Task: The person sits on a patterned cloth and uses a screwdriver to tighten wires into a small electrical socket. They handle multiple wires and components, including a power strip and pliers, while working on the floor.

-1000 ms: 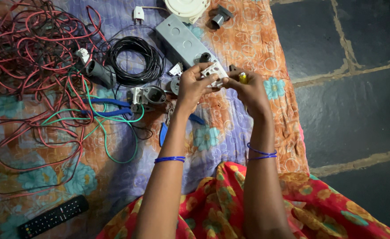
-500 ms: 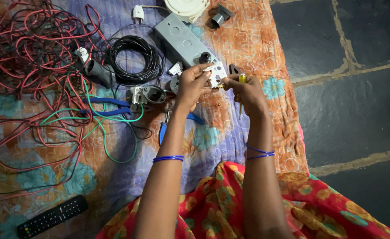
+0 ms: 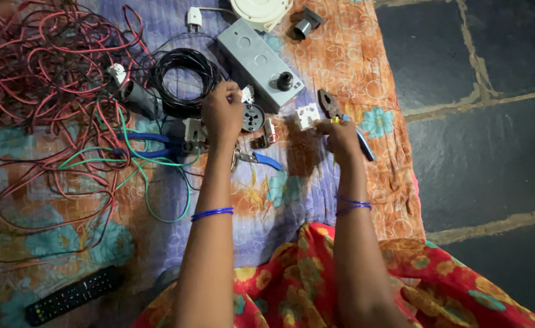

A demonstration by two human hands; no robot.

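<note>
1. Floral cloth point(image 3: 316, 200): soft woven fabric, matt, printed in orange, lilac and teal.
2. Floor slabs point(image 3: 492, 152): dark stone, rough, with pale gritty joints.
3. Box point(image 3: 259, 62): grey, smooth, dull sheen; metal or plastic cannot be told.
4. Round socket point(image 3: 253, 117) beside the left hand point(image 3: 222, 114): white plastic, smooth.
5. Pliers point(image 3: 340, 118) at the right hand point(image 3: 340, 135): dark matt metal jaws, blue plastic grips.
6. Wires point(image 3: 49, 91): red plastic insulation, slightly glossy.
7. Cable coil point(image 3: 179, 76): black, glossy sheath.
8. Remote control point(image 3: 73, 294): black matt plastic.
9. Bangles point(image 3: 213, 213): blue, shiny.
</note>
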